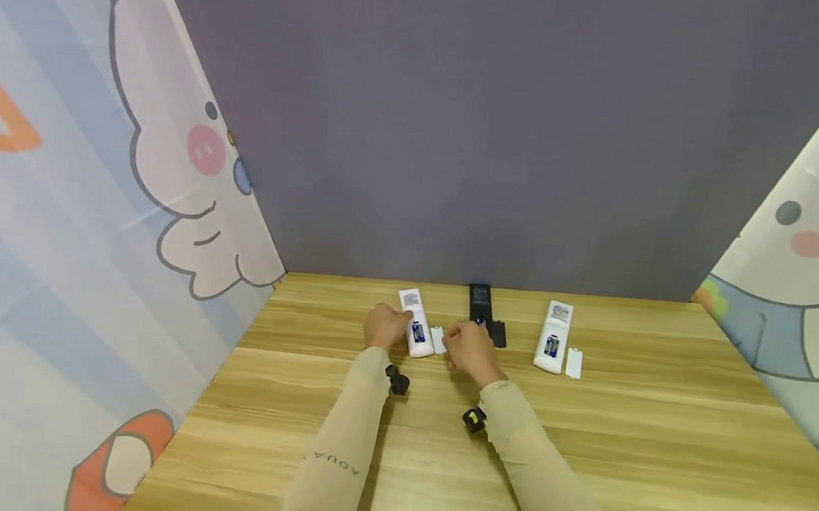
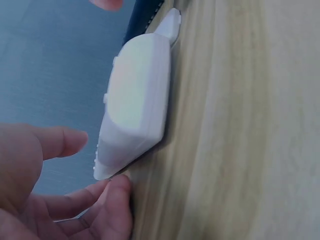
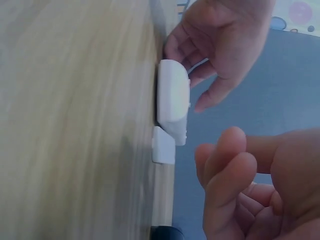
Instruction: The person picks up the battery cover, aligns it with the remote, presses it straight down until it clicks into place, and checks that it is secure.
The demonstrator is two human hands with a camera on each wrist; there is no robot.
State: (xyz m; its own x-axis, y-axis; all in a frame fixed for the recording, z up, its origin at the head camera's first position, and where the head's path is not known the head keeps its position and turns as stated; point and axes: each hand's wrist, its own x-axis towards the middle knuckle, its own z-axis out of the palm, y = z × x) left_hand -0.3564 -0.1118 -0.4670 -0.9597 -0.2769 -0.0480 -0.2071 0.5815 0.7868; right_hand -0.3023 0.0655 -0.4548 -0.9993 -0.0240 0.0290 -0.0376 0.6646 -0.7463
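Note:
A white remote control (image 1: pixel 421 348) lies face down, its battery bay uncovered with blue batteries inside. My left hand (image 1: pixel 383 327) is at its left side; in the left wrist view the fingertips (image 2: pixel 119 192) touch or nearly touch the edge, and the thumb hovers apart from it. A loose white battery cover (image 1: pixel 437 340) lies just right of this remote. Over the table to the right of that cover is my right hand (image 1: pixel 472 350), fingers loosely bent with nothing visible between them. It partly hides a black remote control (image 1: pixel 480 296) with batteries showing.
A black battery cover (image 1: pixel 499 334) lies beside the black remote. Farther right is another white remote control (image 1: pixel 556 316) with batteries exposed, its white cover (image 1: pixel 574 363) next to it. A grey panel (image 1: pixel 457 134) stands along the back edge of the wooden table (image 1: pixel 651 422).

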